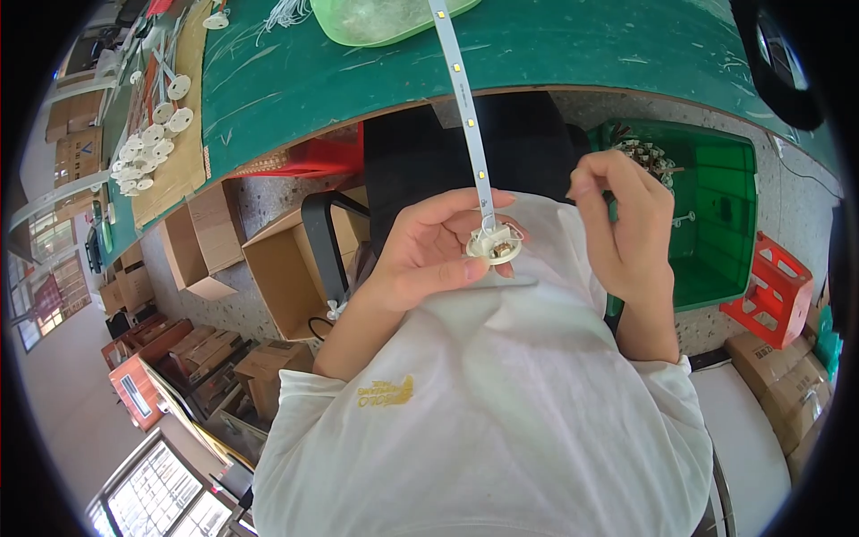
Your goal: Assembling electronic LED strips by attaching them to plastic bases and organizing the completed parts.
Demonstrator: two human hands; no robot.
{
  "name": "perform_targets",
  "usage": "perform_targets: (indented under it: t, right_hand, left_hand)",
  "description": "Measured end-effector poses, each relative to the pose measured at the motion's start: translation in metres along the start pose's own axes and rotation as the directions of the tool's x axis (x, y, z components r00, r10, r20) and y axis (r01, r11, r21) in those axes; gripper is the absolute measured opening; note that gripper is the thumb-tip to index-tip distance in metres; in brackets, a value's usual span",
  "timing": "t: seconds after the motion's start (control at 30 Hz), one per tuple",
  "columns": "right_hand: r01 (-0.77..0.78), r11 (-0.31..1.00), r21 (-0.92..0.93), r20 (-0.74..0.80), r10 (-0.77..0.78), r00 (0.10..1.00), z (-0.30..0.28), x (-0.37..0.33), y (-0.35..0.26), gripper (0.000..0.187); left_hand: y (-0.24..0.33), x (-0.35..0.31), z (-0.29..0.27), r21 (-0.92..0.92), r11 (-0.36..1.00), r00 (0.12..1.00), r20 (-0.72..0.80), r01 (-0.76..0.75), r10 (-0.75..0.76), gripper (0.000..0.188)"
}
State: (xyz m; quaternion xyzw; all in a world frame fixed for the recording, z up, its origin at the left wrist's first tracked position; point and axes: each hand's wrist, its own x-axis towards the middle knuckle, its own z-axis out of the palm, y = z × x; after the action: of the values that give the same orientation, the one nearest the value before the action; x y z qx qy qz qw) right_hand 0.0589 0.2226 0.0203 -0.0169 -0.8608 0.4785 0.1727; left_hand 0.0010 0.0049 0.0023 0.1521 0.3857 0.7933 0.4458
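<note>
My left hand [429,251] is closed around a round white end cap [479,259] with small electronic parts and thin wires inside it. A narrow LED strip [471,121], white with small yellow chips along it, rises from the cap and reaches over the table edge. My right hand [631,224] is raised to the right, apart from the cap and strip. Its fingers are curled together in a pinch, and whatever lies between the fingertips, if anything, is too small to make out.
The green table [295,80] bears a light green basin [358,31] and, at left, several white round caps [148,148] on cardboard [183,134]. A green crate [716,215] with small parts and a red stool [774,291] stand right. An open cardboard box [286,259] stands left.
</note>
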Motion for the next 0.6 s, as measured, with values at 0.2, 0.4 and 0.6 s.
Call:
perform_targets:
  t: [0.2, 0.4, 0.6]
  right_hand:
    - [-0.029, 0.981, -0.19, -0.087, 0.013, 0.996, -0.005, 0.003, 0.009, 0.018]
    - [0.234, 0.964, -0.127, -0.013, -0.238, 0.971, -0.005, 0.001, 0.005, 0.025]
    - [0.521, 0.85, 0.075, -0.111, -0.513, 0.851, 0.028, -0.001, -0.005, 0.033]
  left_hand:
    - [0.0, 0.0, 0.0, -0.028, 0.999, 0.999, 0.007, -0.032, 0.032, 0.056]
    - [-0.003, 0.0, -0.001, -0.041, 0.999, 0.999, -0.016, -0.032, 0.031, 0.057]
    - [-0.002, -0.001, -0.003, -0.087, 0.996, 0.999, -0.036, -0.025, 0.021, 0.06]
